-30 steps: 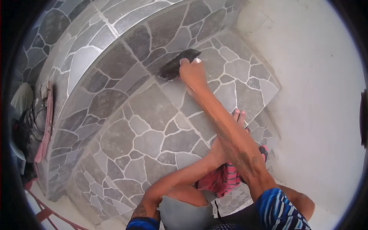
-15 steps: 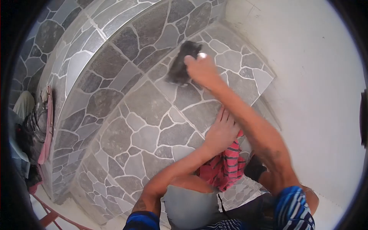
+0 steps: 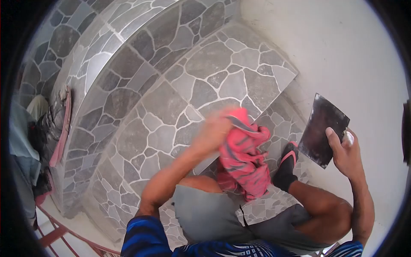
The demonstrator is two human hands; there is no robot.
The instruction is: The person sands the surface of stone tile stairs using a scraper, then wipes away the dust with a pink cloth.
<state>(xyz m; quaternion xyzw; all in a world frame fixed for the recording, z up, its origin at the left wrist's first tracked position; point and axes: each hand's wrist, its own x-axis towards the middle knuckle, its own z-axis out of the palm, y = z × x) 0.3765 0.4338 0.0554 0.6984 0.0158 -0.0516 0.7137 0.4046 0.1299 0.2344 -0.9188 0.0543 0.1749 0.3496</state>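
Observation:
Blurred by motion, my left hand (image 3: pixel 214 130) grips the top of a red striped cloth (image 3: pixel 246 158), which hangs in folds above the lower step by my knees. Off to the right, beside the white wall, my right hand (image 3: pixel 346 152) holds a dark rectangular float (image 3: pixel 324 130), its flat face visible and my thumb over its edge. Between the two hands and below them is my foot in a dark sock and pink-strapped sandal (image 3: pixel 289 165). Grey stone-pattern tiles (image 3: pixel 205 94) with pale joints cover the step.
A curved tiled riser (image 3: pixel 115 77) runs along the left. Cloths and clothing (image 3: pixel 53 128) lie at the far left edge, partly cut off. Red metal bars (image 3: pixel 55 237) show at the lower left. A white wall (image 3: pixel 351 64) rises on the right.
My right hand has carried the float from the tiles back to the wall side. My left hand, earlier resting by the cloth, has lifted it and moved up and left.

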